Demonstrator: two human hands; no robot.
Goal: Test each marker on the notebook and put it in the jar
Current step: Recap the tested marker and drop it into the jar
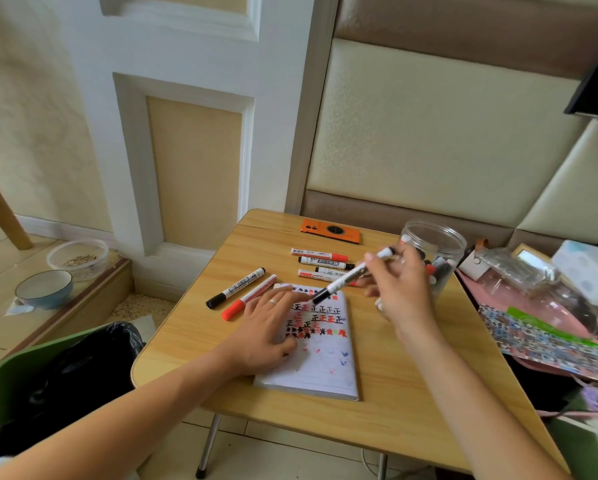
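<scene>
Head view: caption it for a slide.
Right hand holds a black marker above the notebook; left hand steadies it.

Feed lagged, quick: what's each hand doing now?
Left hand: open, flat on the notebook.
Right hand: closed on a black-capped marker.

Bare table [411,393] right of notebook [325,368] (loose markers [321,265] beyond)
</scene>
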